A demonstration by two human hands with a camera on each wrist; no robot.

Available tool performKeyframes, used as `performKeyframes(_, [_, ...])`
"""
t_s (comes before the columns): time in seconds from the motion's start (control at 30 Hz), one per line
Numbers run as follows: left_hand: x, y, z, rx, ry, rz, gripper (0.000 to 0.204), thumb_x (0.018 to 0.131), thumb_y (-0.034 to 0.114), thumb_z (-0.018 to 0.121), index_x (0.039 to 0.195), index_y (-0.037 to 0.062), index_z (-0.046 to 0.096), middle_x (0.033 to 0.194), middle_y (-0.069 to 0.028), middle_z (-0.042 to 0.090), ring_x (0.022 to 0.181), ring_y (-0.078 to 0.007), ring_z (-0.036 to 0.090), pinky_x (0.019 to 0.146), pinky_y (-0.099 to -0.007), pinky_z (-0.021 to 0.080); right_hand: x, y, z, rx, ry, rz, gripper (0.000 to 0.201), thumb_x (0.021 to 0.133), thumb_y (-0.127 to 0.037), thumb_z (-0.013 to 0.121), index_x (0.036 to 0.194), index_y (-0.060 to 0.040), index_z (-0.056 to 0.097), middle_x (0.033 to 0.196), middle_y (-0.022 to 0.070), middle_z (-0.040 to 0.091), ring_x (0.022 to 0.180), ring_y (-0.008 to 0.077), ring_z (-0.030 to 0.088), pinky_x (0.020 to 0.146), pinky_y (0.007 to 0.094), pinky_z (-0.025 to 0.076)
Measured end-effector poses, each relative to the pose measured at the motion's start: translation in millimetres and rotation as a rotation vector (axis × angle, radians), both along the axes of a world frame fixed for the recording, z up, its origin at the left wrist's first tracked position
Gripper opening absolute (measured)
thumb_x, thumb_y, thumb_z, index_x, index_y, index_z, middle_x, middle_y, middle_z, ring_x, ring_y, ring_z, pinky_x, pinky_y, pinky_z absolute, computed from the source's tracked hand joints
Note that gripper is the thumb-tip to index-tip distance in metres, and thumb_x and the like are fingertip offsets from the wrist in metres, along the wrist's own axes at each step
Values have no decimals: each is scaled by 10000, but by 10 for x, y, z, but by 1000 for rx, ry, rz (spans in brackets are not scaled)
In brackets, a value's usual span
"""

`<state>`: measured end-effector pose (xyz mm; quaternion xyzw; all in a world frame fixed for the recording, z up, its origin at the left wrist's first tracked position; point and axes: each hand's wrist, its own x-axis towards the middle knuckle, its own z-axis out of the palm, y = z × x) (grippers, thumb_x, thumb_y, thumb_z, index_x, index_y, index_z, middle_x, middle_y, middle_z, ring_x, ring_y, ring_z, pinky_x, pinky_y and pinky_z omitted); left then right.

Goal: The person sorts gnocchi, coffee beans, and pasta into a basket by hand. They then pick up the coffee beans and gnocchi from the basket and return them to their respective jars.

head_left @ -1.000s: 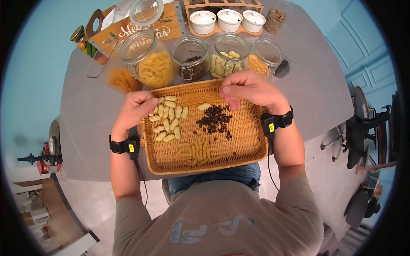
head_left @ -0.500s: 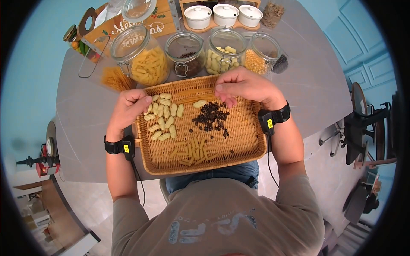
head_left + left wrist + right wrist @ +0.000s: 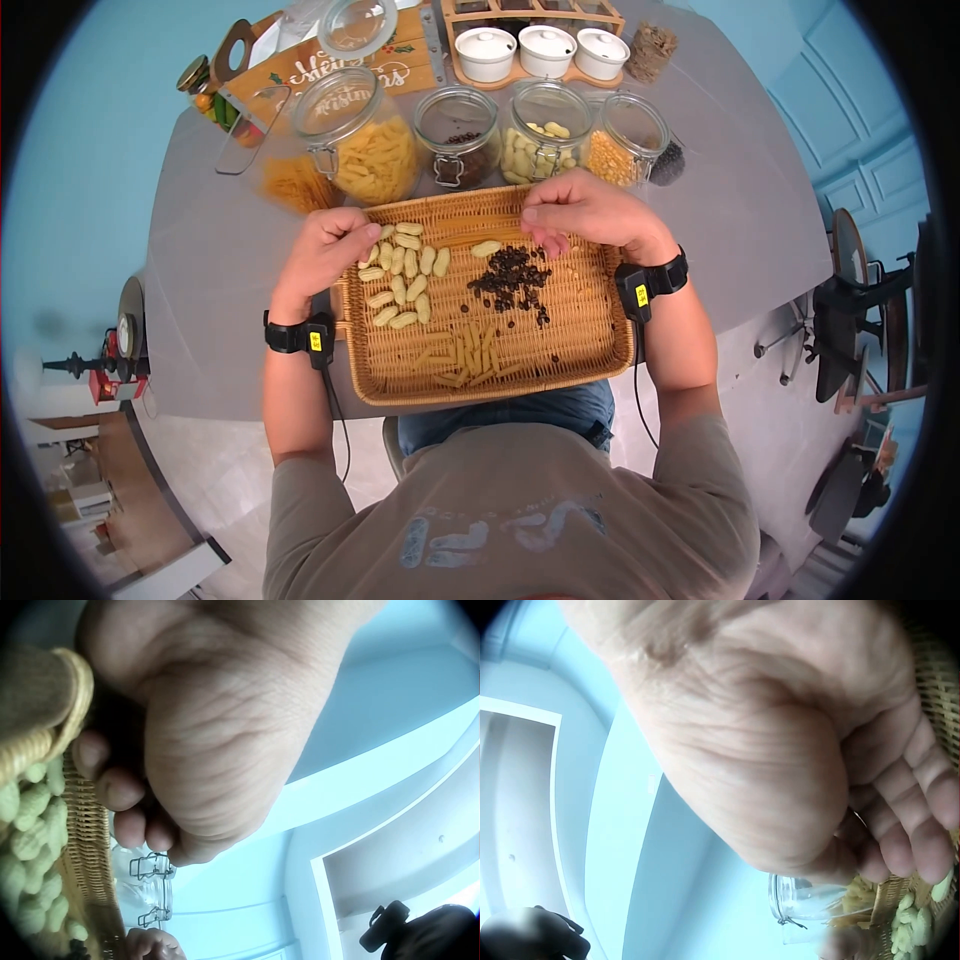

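A wicker tray [image 3: 585, 345] lies before the person. Over its far left corner hovers my left hand [image 3: 325, 250], fingers loosely curled beside the peanuts [image 3: 408, 263]; nothing shows in its grasp in the left wrist view. My right hand [image 3: 595, 215] is over the far right side, thumb near the index finger and the other fingers loosely bent, with no object visible between them. Dark coffee beans [image 3: 515, 278] lie just below it, with one separate peanut [image 3: 486, 248] next to them. Spaghetti [image 3: 455, 237] runs along the far side; penne [image 3: 470, 355] sits at the near side.
Behind the tray stand glass jars of penne [image 3: 375, 160], coffee beans [image 3: 462, 165], peanuts [image 3: 538, 155] and corn kernels [image 3: 610, 160]. Loose spaghetti [image 3: 298, 182] lies left of them. Further back are white lidded pots [image 3: 547, 55] and a wooden box [image 3: 400, 70].
The head view has shifted slightly. Both hands keep their places relative to the tray, and the food in it lies as before.
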<state>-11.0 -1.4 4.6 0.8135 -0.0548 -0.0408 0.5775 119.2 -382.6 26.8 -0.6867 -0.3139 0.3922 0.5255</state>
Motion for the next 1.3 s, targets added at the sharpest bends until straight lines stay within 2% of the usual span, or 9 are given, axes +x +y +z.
performKeyframes(0.13, [10, -4, 16, 14, -20, -25, 388, 1084, 203, 742, 752, 32, 638, 679, 44, 606, 664, -40, 514, 600, -273, 400, -47, 17, 6, -61, -45, -33, 207, 1067, -169, 726, 983, 15, 770, 788, 38, 752, 663, 90, 693, 615, 254, 523])
performKeyframes(0.33, [24, -2, 53, 67, -47, -33, 398, 1071, 227, 751, 751, 15, 646, 666, 33, 608, 644, -43, 504, 580, -276, 386, -163, 58, 231, -106, -154, -12, 158, 1035, -149, 778, 1087, -1, 787, 889, 29, 774, 764, 81, 715, 675, 263, 557])
performKeyframes(0.43, [36, 1, 6, 71, -48, -34, 399, 1072, 227, 744, 744, 24, 639, 668, 38, 604, 643, -40, 495, 579, -271, 378, -369, 294, 623, -245, -442, 122, 159, 1004, -152, 784, 1068, -6, 773, 887, 66, 777, 811, 174, 752, 718, 320, 576])
performKeyframes(0.53, [14, -31, 61, 74, -43, -37, 401, 1071, 226, 738, 732, 44, 623, 667, 52, 586, 641, -35, 481, 575, -268, 367, -447, 593, 536, -343, -762, 236, 167, 959, -108, 748, 1089, -3, 744, 989, 145, 771, 938, 325, 765, 805, 421, 594])
performKeyframes(0.63, [7, -31, 84, 52, -59, -51, 401, 1069, 228, 743, 734, 38, 629, 668, 49, 593, 640, -36, 488, 574, -271, 372, -524, 767, 291, -458, -1021, 311, 296, 923, -114, 771, 1200, -18, 728, 1156, 173, 726, 1040, 398, 740, 870, 480, 590])
performKeyframes(0.67, [22, -17, 50, 46, -62, -58, 400, 1069, 230, 744, 737, 36, 633, 669, 47, 596, 640, -36, 491, 574, -271, 374, -548, 833, 294, -518, -1001, 340, 334, 920, -71, 728, 1246, -4, 691, 1218, 198, 700, 1111, 429, 714, 919, 515, 574])
performKeyframes(0.87, [54, 10, -9, 45, -54, -84, 427, 1087, 283, 749, 768, 15, 658, 657, 45, 594, 635, -28, 496, 569, -274, 402, -551, 956, 70, -491, -1126, 359, 239, 953, -11, 643, 1186, 39, 632, 1184, 235, 696, 1087, 448, 714, 904, 533, 571])
performKeyframes(1.1, [79, 19, -67, 17, -57, -107, 410, 1085, 266, 742, 758, 33, 661, 663, 45, 616, 632, -33, 529, 576, -274, 418, -634, 1121, 268, -470, -1109, 362, 248, 939, 4, 649, 1186, 18, 637, 1183, 237, 691, 1065, 449, 721, 896, 531, 583])
performKeyframes(1.3, [59, 6, 3, 55, -36, -99, 410, 1089, 284, 744, 792, 10, 676, 669, 34, 622, 640, -37, 521, 581, -282, 429, -704, 1184, 131, -463, -1154, 433, 291, 934, -18, 667, 1225, 1, 661, 1200, 223, 691, 1033, 423, 747, 865, 523, 603])
